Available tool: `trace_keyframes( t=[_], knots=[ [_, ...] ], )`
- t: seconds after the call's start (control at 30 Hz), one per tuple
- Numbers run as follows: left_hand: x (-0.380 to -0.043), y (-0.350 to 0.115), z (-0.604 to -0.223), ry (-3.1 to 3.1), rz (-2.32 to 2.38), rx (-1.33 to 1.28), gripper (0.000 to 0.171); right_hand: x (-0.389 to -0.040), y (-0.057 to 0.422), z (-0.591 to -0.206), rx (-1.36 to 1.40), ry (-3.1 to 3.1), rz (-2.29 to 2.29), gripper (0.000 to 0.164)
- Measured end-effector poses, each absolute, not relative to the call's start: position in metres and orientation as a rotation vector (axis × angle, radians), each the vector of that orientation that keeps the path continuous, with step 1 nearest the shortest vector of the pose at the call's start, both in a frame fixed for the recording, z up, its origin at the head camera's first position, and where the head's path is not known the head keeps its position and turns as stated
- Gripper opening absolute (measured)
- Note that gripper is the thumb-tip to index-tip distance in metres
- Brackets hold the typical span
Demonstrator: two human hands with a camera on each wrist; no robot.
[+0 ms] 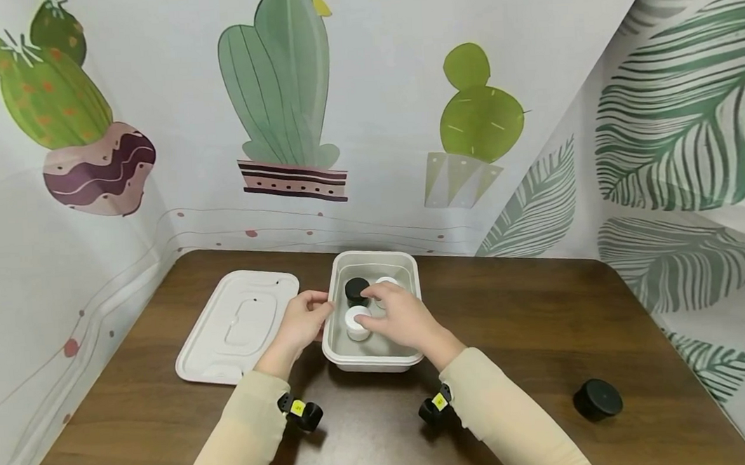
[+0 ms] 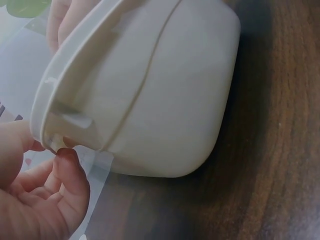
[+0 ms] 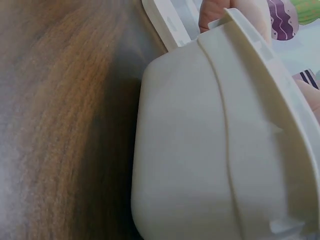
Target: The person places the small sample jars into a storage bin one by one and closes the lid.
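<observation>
A pale plastic box (image 1: 374,362) stands uncovered on the table, its outer wall filling both wrist views. Inside it are a black-lidded jar (image 1: 356,289), a white-lidded jar (image 1: 357,322) nearer the front, and another white lid (image 1: 385,281) partly covered by fingers. My left hand (image 1: 301,324) pinches the box's left rim, thumb and fingertips meeting at the edge in the left wrist view. Over the box reaches my right hand (image 1: 399,317), thumb at the front white jar and index finger at the black lid, the two spread apart. Its other fingers are largely hidden.
A flat white lid (image 1: 238,327) lies on the table left of the box. Far to the right sits a black round cap or jar (image 1: 597,399). A cactus-printed cloth (image 1: 379,120) hangs behind the brown table (image 1: 510,323).
</observation>
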State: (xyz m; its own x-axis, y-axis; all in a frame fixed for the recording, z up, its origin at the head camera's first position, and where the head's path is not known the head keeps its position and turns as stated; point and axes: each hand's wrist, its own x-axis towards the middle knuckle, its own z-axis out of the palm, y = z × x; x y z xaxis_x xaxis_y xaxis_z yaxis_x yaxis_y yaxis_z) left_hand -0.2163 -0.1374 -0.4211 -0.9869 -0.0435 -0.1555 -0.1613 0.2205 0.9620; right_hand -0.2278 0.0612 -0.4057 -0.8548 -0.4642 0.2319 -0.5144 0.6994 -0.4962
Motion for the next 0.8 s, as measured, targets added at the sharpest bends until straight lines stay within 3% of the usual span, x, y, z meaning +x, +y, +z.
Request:
trace_keyframes(
  t=[0.8],
  knots=[
    [-0.212, -0.139, -0.422, 2.424, 1.863, -0.183, 0.033, -0.21, 0.092, -0.404, 0.843, -2.612, 1.081, 0.045]
  ],
)
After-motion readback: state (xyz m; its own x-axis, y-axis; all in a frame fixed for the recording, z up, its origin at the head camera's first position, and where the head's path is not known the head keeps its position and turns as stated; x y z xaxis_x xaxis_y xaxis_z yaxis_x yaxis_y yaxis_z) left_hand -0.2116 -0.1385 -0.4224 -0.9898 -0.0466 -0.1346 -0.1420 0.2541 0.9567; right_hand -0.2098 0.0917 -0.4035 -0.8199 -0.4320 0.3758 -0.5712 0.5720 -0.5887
